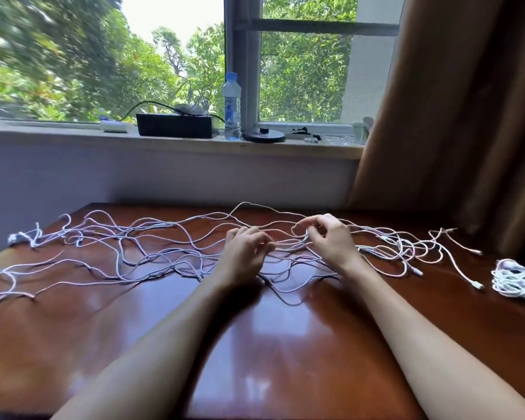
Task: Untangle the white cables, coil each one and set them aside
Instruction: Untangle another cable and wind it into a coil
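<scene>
Big glossy reddish-brown wooden table, shiny enough to mirror the window. A heavy brown curtain hangs in folds on the right, close behind the table's far right corner. A pale window sill runs along the wall past the far edge.

The white cables are thin and ropey. They sprawl in loose crossing loops over the far half of the table, from its left edge almost to the right one. The forearms reach in over the near half.

On the sill there's a boxy black box with wires on top, a clear plastic water bottle and a flat round black disc. One coiled bundle sits by the right edge, well apart from the mess.

Mid-tangle, the left hand has its fingers curled, pinching a strand. The right hand, just beside it, pinches a small loop between thumb and forefinger.
</scene>
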Demonstrator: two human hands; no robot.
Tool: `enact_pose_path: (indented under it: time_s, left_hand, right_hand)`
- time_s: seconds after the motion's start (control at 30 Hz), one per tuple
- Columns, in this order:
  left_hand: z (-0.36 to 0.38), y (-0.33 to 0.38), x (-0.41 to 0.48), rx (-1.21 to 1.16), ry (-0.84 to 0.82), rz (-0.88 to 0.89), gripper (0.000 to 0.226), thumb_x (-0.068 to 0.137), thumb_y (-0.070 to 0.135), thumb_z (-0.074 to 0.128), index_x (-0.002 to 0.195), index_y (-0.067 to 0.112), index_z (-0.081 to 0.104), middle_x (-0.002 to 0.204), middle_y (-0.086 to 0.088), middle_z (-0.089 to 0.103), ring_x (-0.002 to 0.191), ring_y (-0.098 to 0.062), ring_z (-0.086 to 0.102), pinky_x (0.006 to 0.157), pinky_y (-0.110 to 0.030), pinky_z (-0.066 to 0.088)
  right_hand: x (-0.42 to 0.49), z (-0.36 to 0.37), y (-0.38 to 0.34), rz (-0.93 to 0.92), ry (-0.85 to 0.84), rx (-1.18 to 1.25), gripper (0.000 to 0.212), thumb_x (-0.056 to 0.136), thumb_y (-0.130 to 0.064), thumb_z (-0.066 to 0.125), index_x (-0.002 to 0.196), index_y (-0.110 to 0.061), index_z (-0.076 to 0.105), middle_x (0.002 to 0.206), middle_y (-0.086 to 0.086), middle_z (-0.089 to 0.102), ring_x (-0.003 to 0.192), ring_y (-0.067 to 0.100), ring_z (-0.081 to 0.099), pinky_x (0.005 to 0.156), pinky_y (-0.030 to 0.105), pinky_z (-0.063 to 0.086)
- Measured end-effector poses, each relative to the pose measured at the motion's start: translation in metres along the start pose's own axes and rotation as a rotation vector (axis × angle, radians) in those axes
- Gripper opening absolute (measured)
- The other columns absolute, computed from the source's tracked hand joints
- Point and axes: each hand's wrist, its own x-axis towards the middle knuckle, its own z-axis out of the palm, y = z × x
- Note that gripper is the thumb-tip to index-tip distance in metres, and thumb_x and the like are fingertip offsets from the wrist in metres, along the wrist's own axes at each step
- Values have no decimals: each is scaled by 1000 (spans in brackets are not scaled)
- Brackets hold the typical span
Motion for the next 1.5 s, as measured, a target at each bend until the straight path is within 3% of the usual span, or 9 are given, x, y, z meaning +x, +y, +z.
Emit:
enact_pose_path:
  time_s: [0.23,0.33,0.43,0.57,0.77,1.0,1.2,1.33,1.5]
  left_hand:
    - [-19,-1,-2,-81,114,-17,16,92,27,58,79,22,65,66,11,57,63,-9,47,75,-40,47]
    - [-25,4,-3,-296,137,-146,18,96,22,57,78,22,64,60,8,57,54,-7,45,59,-29,42]
    - [-31,16,-3,-394,122,-233,22,99,14,57,78,15,64,61,4,54,54,-6,42,56,-31,38]
    - [-35,25,0,-599,59,-288,27,95,31,53,77,14,64,62,6,52,59,-10,44,59,-30,37]
    - [-39,34,2,-898,14,-449,37,106,22,48,72,10,54,50,9,37,42,-4,29,40,-16,22]
    - [-43,28,12,-1260,63,-679,35,108,30,41,77,17,49,48,9,23,37,-5,15,40,-20,10]
    - [-52,25,13,-1556,97,-769,40,110,33,32,76,17,45,40,8,22,32,-5,16,37,-21,8]
    - [-54,30,12,-1688,56,-813,41,106,35,40,74,12,53,39,5,23,32,-8,17,36,-21,9]
    - [-55,35,11,-1754,-41,-790,56,101,42,43,63,7,65,41,0,26,36,-11,18,40,-23,9]
  right_hand:
    - [-14,-3,-9,-61,-111,-8,17,95,-13,62,100,-19,77,100,-5,65,88,2,62,78,9,42]
    - [-18,-5,-11,-106,-101,-8,10,94,-14,67,99,-17,76,99,-2,62,86,7,63,79,14,46]
    - [-20,-6,-19,-147,-26,6,6,94,-16,70,97,-16,75,100,0,59,85,11,62,78,16,49]
    - [-24,-11,-28,-182,23,58,7,97,-21,66,98,-22,73,97,-6,70,92,6,66,84,22,52]
    - [-24,-8,-30,-164,47,125,14,100,-32,63,107,-26,74,97,-9,69,86,10,68,78,36,57]
    - [-25,-1,-35,-114,-88,108,17,97,-25,66,114,-25,67,82,-7,64,56,6,53,58,25,50]
    - [-29,-2,-34,-48,-219,160,9,94,-16,67,102,-20,65,81,4,67,67,4,56,68,23,49]
    - [-29,1,-34,-99,-157,104,10,96,-14,66,102,-21,69,83,-3,65,65,3,53,67,18,45]
    - [-27,6,-26,-174,-97,-29,11,93,-28,71,101,-33,76,85,-10,62,64,11,56,67,33,49]
